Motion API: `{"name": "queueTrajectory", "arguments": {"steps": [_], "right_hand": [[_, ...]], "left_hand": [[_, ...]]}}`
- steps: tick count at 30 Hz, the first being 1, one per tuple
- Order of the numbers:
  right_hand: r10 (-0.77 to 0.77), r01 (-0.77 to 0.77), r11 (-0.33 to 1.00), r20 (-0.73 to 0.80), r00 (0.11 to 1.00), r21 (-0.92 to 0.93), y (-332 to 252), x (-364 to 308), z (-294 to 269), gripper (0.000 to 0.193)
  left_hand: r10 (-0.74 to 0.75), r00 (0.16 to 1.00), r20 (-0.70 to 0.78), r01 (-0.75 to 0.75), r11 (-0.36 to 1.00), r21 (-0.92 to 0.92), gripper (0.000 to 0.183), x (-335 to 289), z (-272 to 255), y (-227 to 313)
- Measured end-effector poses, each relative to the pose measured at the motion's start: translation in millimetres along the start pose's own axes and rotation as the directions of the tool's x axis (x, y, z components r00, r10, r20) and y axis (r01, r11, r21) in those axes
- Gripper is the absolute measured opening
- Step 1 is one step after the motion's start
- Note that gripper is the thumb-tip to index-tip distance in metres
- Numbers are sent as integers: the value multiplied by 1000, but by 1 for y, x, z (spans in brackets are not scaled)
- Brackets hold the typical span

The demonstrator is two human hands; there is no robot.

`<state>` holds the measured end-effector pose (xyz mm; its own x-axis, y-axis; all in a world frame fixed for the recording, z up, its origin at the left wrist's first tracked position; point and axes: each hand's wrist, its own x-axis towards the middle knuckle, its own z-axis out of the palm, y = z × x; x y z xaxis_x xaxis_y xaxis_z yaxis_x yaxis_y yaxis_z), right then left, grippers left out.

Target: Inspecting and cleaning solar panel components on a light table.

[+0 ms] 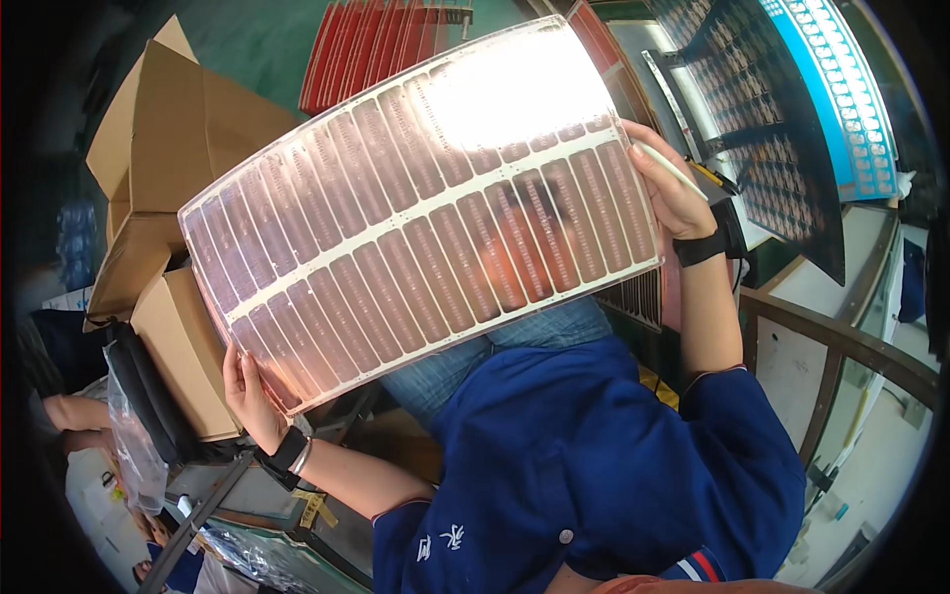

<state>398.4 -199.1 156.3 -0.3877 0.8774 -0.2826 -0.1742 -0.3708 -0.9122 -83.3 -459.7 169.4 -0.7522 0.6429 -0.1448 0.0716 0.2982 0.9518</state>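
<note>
Both hands hold up a translucent slotted panel (pixel 426 213): left hand (pixel 249 396) fingers clasp its lower corner, right hand (pixel 671 188) fingers grip its edge plus a white pen (pixel 669 168)

Open brown cardboard boxes (pixel 168 139) pile up at the far left, with clear plastic bags (pixel 134 445) crumpled below them near the left edge. A green floor (pixel 257 49) shows beyond the boxes. A stack of red trays (pixel 371 45) stands at the far centre. On the right, dark perforated sheets (pixel 772 129) lean beside a blue strip, above a pale tabletop (pixel 871 247) with a brown rail (pixel 841 342). Bright light glares from overhead.
</note>
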Motion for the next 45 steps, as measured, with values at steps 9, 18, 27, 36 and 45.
{"name": "queueTrajectory", "arguments": {"steps": [9, 18, 27, 36, 45], "right_hand": [[133, -130, 990, 53, 990, -60, 54, 4, 44, 37], [-153, 134, 859, 2, 988, -494, 92, -10, 74, 35], [-343, 307, 738, 57, 937, -601, 100, -26, 67, 24], [-313, 232, 764, -31, 949, -602, 119, -18, 84, 12], [-289, 174, 705, -54, 956, -687, 107, -17, 94, 10]], "left_hand": [[169, 933, -318, -60, 944, 325, 25, 31, -31, -33], [272, 896, -352, 232, 389, 892, 28, 32, -9, -68], [-265, 857, 443, 116, 935, 336, 38, -62, 201, 22], [292, 419, 859, -754, 640, 150, 49, -104, 243, -8], [256, 424, 869, -771, 605, 198, 52, -110, 244, -10]]}}
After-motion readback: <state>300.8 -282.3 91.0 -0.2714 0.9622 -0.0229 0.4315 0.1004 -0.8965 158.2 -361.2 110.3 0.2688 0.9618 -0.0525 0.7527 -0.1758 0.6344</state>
